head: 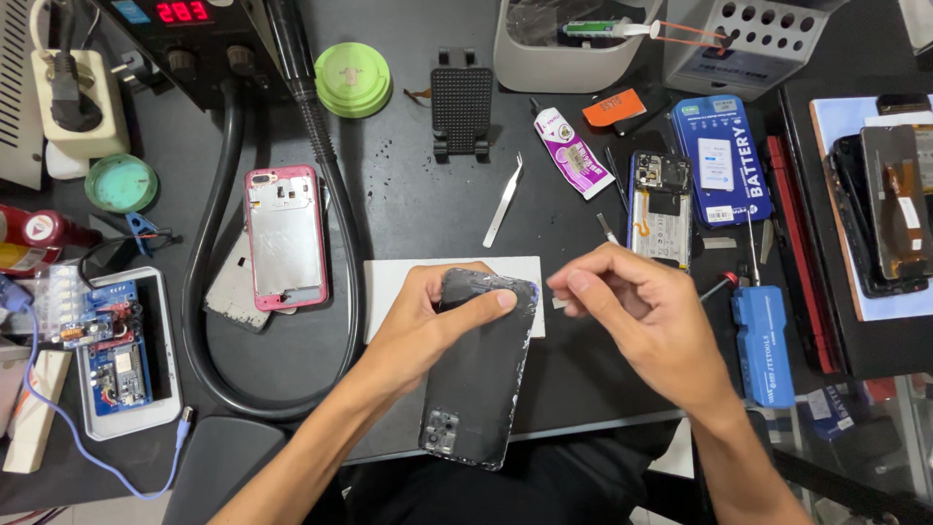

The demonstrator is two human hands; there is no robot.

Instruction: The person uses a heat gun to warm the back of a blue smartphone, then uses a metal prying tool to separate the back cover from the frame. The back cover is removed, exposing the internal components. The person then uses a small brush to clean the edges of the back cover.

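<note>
— What did the head camera show of the left hand (pixel 418 326)?

— It held a black phone back cover (pixel 478 369) tilted above the near edge of the bench (pixel 408 204), fingers (pixel 491 299) wrapped over its top end, thumb behind it. The camera cutout sat at the low end, toward the person

— And the right hand (pixel 646 326)?

— Just beside the cover's upper right corner, not touching it. Its fingers (pixel 573 282) were pinched narrow together; whether they held something small, I could not tell

— How would that cover handle?

— Light and thin, I judged, glossy and likely slippery, with pale residue along the edge. It looked easy to crack, so best gripped by the long edges, not flexed

— Anything near?

— A white pad (pixel 389 287) beneath the hands, tweezers (pixel 503 201) beyond it, a pink phone frame (pixel 285 236) to the left, an opened phone (pixel 660 207) to the right
</note>
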